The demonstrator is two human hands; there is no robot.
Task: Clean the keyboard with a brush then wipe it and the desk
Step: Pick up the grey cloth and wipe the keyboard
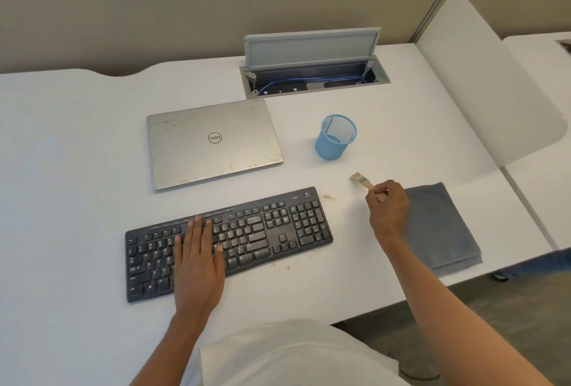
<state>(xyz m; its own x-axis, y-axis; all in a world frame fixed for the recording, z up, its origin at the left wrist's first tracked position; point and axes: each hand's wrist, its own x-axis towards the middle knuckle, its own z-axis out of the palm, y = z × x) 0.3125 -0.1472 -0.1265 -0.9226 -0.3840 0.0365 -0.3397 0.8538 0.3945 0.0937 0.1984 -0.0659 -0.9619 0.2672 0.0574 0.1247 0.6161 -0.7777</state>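
Observation:
A black keyboard lies slanted on the white desk, its keys dusty, with brown crumbs on the desk by its right end and front edge. My left hand rests flat on the keyboard's left half, fingers spread. My right hand hovers to the right of the keyboard, shut on the wooden handle of a small brush whose pale bristles point up and left. A folded grey cloth lies on the desk just right of that hand.
A closed silver laptop sits behind the keyboard. A blue mesh pen cup stands to its right. Further back, an open cable hatch with a raised lid. The desk's right edge runs close beside the cloth.

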